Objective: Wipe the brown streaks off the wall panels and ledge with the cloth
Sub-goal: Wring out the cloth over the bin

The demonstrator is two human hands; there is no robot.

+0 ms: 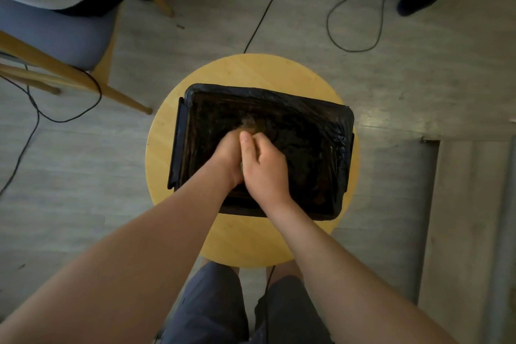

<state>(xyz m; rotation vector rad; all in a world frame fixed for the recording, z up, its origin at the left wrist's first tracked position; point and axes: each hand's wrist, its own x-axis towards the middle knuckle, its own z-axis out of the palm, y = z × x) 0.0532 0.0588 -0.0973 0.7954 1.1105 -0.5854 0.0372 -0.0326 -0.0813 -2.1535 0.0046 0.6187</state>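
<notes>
Round wooden counter (223, 75) carried a black-lined tray (321, 120); over it, my left hand (227, 155) and right hand (266, 169) clenched their fingers (262, 139) round a blurred brownish cloth (247, 125).

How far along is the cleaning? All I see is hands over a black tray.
Done: cannot tell, since no brown streaks or wiped surfaces show in this view. In hand: the left hand and right hand squeeze a brownish wad, probably the cloth, over the black-lined tray on the round stool, likely wringing it out. Left: probably more wiping, but how much is not visible here.
</notes>
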